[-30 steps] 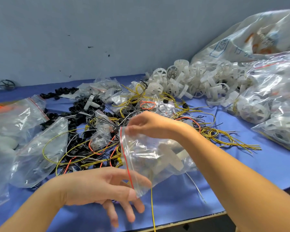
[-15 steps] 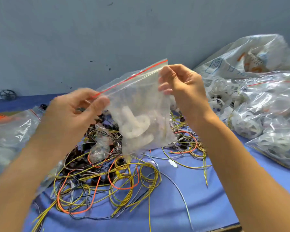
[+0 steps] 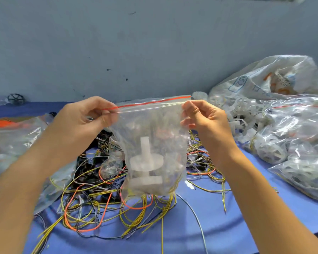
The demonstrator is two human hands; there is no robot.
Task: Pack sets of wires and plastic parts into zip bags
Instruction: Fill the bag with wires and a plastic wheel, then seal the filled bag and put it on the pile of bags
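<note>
Below the raised zip bag (image 3: 151,143), a tangle of yellow, orange and grey wires (image 3: 99,208) sprawls over the blue table (image 3: 218,217). To the right of the bag lie filled clear bags (image 3: 292,149) and loose white plastic rings (image 3: 240,114); to its left, more clear bags (image 3: 13,136). The zip bag is transparent with a red strip along its top, and white plastic parts (image 3: 146,162) sit in its lower half. The left hand (image 3: 84,121) pinches the top edge's left end between thumb and fingers; the right hand (image 3: 204,118) pinches the right end, stretching the edge taut. Whether the seal is closed is hard to make out.
</note>
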